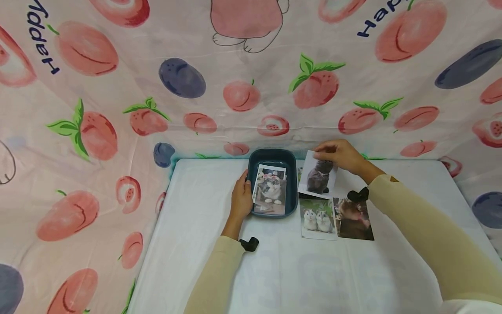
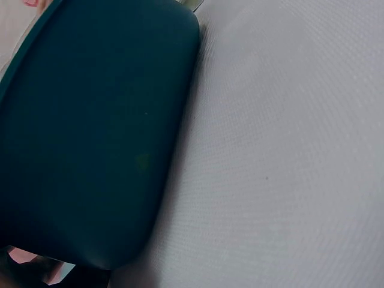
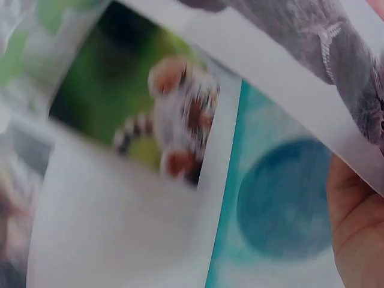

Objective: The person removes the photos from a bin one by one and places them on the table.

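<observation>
My right hand [image 1: 340,156] pinches the top edge of a photo card [image 1: 319,176] with a grey cat on it, tilted above other cards. In the right wrist view the held card crosses the upper right corner. A dark teal tray [image 1: 291,205] stands at the back of the table, and my left hand [image 1: 241,197] holds its left side. Inside the tray lie photo cards, the top one a card [image 1: 270,189] with a grey-and-white cat. The left wrist view shows mostly the tray's outer wall [image 2: 102,132].
On the white table [image 1: 298,274], right of the tray, lie a photo card [image 1: 317,220] of two small white animals and a brownish photo card [image 1: 354,222]. A tiger cub photo card [image 3: 180,120] lies partly beneath the held one. Fruit-print cloth [image 1: 239,65] hangs behind.
</observation>
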Demonstrator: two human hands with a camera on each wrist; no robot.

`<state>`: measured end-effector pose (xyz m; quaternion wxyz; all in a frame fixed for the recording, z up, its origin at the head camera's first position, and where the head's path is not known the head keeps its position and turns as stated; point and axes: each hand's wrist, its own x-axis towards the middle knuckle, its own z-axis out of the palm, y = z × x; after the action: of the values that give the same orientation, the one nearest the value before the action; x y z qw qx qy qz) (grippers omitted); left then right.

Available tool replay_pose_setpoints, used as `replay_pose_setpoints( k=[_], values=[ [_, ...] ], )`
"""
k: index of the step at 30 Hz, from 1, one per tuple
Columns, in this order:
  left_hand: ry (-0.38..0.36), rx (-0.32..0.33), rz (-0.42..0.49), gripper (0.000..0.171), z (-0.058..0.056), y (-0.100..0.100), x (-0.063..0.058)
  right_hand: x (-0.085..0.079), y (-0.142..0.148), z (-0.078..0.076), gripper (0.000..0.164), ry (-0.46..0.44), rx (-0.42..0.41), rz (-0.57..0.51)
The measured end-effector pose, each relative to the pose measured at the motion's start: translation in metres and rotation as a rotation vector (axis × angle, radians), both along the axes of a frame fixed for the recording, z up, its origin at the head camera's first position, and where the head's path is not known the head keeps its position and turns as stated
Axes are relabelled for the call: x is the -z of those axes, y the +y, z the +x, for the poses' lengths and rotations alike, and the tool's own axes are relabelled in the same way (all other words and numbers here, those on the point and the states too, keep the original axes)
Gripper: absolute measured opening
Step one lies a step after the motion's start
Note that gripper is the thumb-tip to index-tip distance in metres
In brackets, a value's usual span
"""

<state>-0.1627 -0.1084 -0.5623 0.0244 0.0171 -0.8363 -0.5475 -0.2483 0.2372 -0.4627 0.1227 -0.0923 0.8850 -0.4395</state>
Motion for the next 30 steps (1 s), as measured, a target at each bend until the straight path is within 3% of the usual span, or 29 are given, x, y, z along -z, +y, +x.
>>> replay_pose_setpoints(
  k=[14,20,30],
  values=[
    [-0.009,-0.009,-0.006,0.048,0.000,0.000,0.003,0.022,0.080,-0.021,0.045,-0.065,-0.005,0.135],
    [-0.001,-0.004,-0.001,0.048,-0.001,0.000,0.003,0.041,0.094,-0.025,0.049,-0.106,0.019,0.161],
    [-0.002,-0.008,0.000,0.048,-0.005,0.001,0.002,0.062,0.097,-0.034,0.049,-0.055,0.056,0.170]
  ],
)
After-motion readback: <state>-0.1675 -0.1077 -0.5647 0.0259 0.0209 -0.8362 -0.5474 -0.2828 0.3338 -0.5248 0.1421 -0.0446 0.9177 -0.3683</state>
